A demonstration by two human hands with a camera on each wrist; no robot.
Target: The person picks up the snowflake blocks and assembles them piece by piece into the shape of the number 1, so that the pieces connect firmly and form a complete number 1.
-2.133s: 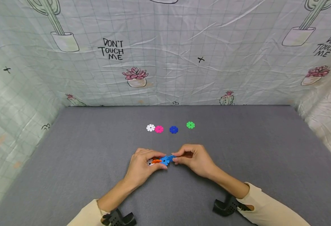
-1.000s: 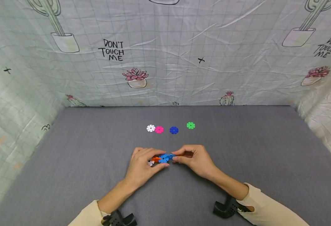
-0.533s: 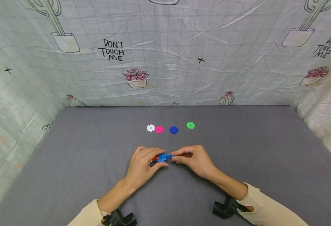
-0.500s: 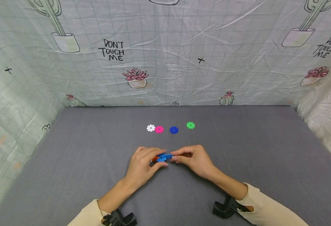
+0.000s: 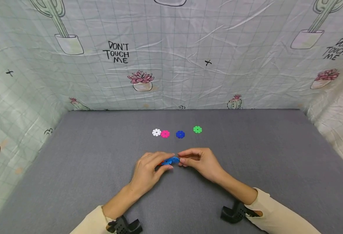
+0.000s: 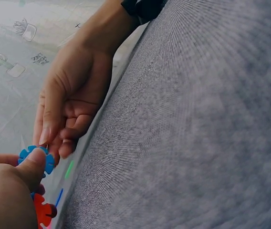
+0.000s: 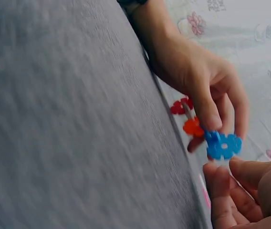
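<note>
My left hand (image 5: 148, 169) pinches a short chain of interlocking snowflake discs between thumb and fingers. In the right wrist view, the chain's light blue disc (image 7: 224, 146) faces the right hand, with an orange disc (image 7: 192, 127) and a red disc (image 7: 179, 106) further back beside the left palm. The left thumb lies over a blue disc (image 6: 36, 159) in the left wrist view. At the blue end, my right hand (image 5: 204, 164) has bent fingers, its thumb and fingertips beside the disc's edge with no clear pinch on it. Left fingers hide most of the chain from above.
Loose discs lie flat on the grey table (image 5: 247, 146) beyond the hands: white (image 5: 156, 132) beside pink (image 5: 165, 134), then dark blue (image 5: 180, 134) and green (image 5: 197, 129). A printed cloth (image 5: 171, 48) hangs behind the table.
The right fingertips, which pinched the blue end earlier, have come off it. The chain has turned within the left hand, and its orange and white discs are now mostly covered from above.
</note>
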